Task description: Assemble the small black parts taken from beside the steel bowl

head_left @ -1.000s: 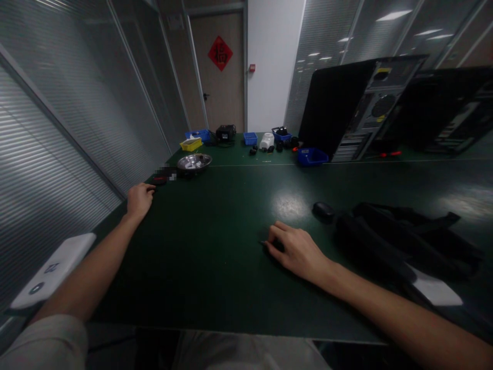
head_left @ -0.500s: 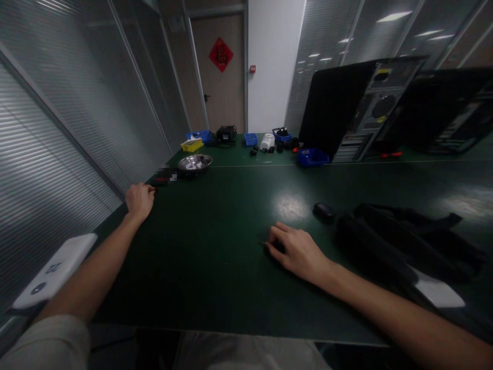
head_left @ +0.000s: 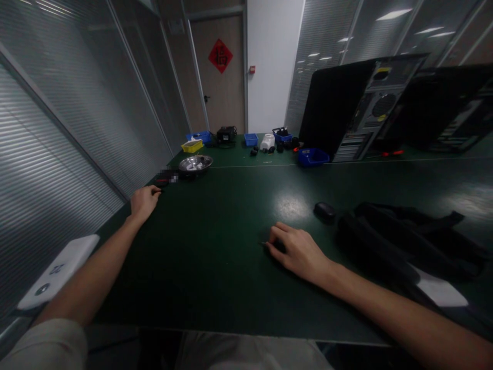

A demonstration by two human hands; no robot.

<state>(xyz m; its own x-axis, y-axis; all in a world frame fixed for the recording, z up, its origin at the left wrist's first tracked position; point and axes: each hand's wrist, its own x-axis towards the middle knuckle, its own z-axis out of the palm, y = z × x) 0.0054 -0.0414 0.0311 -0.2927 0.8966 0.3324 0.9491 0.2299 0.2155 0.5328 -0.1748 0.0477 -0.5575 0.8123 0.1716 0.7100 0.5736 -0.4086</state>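
Observation:
My left hand (head_left: 144, 202) is stretched out to the table's left edge with its fingers pinched. A small dark bit shows at the fingertips, too small to name. Just beyond it lies a dark item with a red part (head_left: 163, 180), partly blurred out. Resting on the green tabletop (head_left: 215, 231), my right hand (head_left: 298, 252) is closed with thumb and forefinger together. A small thin pointed piece (head_left: 263, 243) sticks out to the left of those fingers; the rest of it is hidden in the hand. A black computer mouse (head_left: 324, 210) lies beyond my right hand.
A metal bowl (head_left: 195, 163) with small pieces stands at the far left. Behind it are a yellow tray (head_left: 192, 146) and blue bins (head_left: 313, 157). A black bag (head_left: 396, 246) lies at right, a computer tower (head_left: 346, 108) behind. A white device (head_left: 57, 272) sits near my left forearm.
My left hand has shifted slightly to the right, still pinched. My right hand has stayed in place with the thin piece.

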